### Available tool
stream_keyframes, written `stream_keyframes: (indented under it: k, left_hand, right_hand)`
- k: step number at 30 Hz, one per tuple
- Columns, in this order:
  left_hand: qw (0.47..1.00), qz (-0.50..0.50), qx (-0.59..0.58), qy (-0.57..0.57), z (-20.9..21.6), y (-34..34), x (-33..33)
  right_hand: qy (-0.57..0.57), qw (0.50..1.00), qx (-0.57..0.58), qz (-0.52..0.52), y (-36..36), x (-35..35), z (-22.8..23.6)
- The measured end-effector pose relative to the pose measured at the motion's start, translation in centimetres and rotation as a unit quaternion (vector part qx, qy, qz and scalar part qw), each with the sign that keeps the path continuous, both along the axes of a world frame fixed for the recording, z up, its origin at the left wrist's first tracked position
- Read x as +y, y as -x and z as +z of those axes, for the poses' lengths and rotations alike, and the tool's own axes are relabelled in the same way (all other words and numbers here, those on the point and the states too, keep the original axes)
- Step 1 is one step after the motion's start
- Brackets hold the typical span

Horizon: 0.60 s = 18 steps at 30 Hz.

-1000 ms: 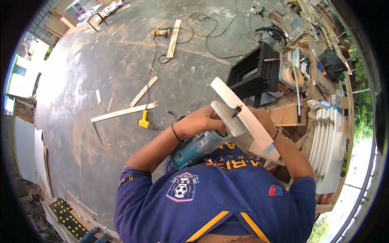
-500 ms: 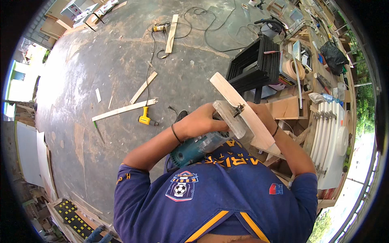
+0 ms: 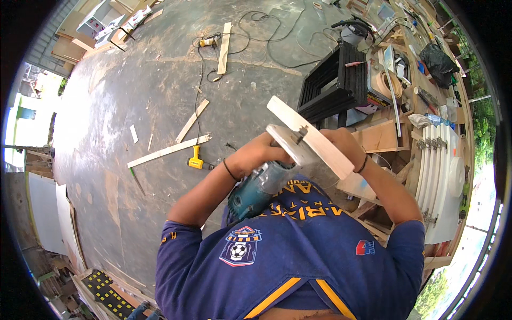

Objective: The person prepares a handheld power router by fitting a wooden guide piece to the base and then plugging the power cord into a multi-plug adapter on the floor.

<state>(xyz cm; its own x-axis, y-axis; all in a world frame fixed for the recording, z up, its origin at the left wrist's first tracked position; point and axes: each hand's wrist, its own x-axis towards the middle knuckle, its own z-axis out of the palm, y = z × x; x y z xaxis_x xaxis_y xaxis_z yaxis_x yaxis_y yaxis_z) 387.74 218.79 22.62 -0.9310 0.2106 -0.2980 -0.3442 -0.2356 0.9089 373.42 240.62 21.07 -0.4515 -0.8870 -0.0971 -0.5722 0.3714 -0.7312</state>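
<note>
A teal handheld router point(image 3: 255, 193) rests against my shirt front, its flat base plate point(image 3: 288, 145) facing up and to the right. My left hand point(image 3: 252, 154) is wrapped round the router just behind the plate. A dark router bit point(image 3: 302, 133) sticks out from the plate and meets the edge of a short pale wooden board point(image 3: 329, 156). My right hand point(image 3: 344, 145) grips that board from its far right side; its fingertips are mostly hidden by the wood. The board slants from upper left to lower right.
A yellow heat gun point(image 3: 197, 159) lies on the concrete floor beside wooden strips point(image 3: 169, 151). Farther off are a corded yellow tool point(image 3: 208, 41) and trailing cables. Stacked black frames point(image 3: 333, 85) stand ahead right, next to a cluttered workbench point(image 3: 381, 137) along the right.
The board and the router's base plate have shifted slightly left, and the plate has tilted. My grip on both stays the same. The whole view has moved a little.
</note>
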Motion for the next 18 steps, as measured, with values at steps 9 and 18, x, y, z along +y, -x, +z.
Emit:
stream_keyframes:
  k: [9,18]
  left_hand:
    - [0.95,0.035,-0.048,-0.307,-3.3,0.8,-2.2]
    - [0.939,0.048,0.021,-0.34,-3.4,2.7,-3.6]
  right_hand:
    - [-0.011,0.998,0.036,-0.05,1.7,-3.0,1.7]
    - [-0.015,0.995,0.083,-0.05,4.1,-5.9,4.8]
